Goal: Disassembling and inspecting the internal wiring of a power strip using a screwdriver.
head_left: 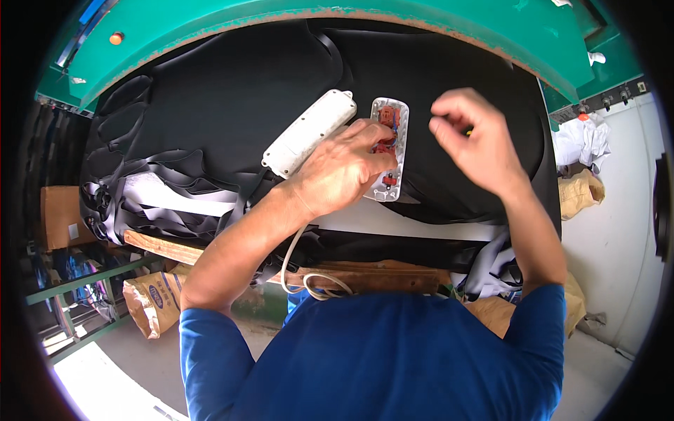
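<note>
An opened white power strip lies on the black sheet material in front of me. Its closed-looking white housing half (pixel 309 133), with small dark screw holes, lies tilted under and beside my left wrist. The open housing half (pixel 399 158) shows red inner parts (pixel 389 116) and a bit of blue wire. My left hand (pixel 347 165) reaches over it, fingers bent down onto the red parts and holding it. To the right, my right hand (pixel 481 137) is raised off the sheet with fingers curled; a small yellow bit shows between them, too hidden to name.
A white cable (pixel 286 263) loops down near my body. Black sheets (pixel 232 91) cover the table, with cut strips (pixel 168 168) at the left and a wooden edge (pixel 372 277) in front. A green machine beam (pixel 337 10) spans the back. Brown paper sacks (pixel 151 302) stand below.
</note>
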### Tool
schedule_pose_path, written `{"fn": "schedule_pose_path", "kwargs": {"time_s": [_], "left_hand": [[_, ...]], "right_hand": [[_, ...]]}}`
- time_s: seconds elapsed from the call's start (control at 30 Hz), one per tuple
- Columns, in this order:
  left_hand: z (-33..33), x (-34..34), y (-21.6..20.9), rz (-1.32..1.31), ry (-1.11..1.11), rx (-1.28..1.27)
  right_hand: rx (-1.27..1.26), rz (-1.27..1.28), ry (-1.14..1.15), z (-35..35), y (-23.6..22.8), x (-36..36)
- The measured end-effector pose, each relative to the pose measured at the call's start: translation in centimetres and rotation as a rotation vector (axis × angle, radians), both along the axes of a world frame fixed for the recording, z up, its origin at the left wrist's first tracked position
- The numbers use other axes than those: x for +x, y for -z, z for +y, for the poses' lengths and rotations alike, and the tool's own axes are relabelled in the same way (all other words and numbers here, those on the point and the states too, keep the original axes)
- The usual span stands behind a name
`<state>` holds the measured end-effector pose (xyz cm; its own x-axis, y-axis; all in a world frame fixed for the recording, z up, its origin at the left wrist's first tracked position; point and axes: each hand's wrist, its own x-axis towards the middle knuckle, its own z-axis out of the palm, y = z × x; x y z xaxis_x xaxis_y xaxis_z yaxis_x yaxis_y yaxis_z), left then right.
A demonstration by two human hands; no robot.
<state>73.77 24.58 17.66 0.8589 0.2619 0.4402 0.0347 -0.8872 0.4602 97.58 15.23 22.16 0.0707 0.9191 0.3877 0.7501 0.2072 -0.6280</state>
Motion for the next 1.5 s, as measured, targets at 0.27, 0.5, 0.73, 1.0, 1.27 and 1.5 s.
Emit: {"fn": "schedule_pose_path", "kwargs": {"time_s": [0.27,0.5,0.73,1.0,1.27,1.5], "left_hand": [[-0.2,0.4,0.7,-0.054,-0.002,-0.051],[-0.9,-0.3,1.8,-0.121,-0.148,-0.182],[-1.3,-1.2,1.9,-0.147,-0.187,-0.337],[-0.4,-1.3,0.2,0.064,-0.134,0.122],[1.6,-1.8,-0.4,0.180,-0.006,-0.031],[1.4,-2.8,0.7,-0.003,0.053,-0.727]], "right_hand": [[-0.182,0.091,-0.043,-4.2,3.1,-5.3],[-0.058,-0.020,0.085,-4.1,5.0,-7.6],[-0.022,0.044,0.177,-4.3,5.8,-8.0],[-0.067,0.108,0.124,-4.4,5.9,-7.4],[-0.076,0.136,0.100,-4.5,6.1,-7.0],[-0.058,0.131,0.129,-4.4,5.5,-7.6]]}}
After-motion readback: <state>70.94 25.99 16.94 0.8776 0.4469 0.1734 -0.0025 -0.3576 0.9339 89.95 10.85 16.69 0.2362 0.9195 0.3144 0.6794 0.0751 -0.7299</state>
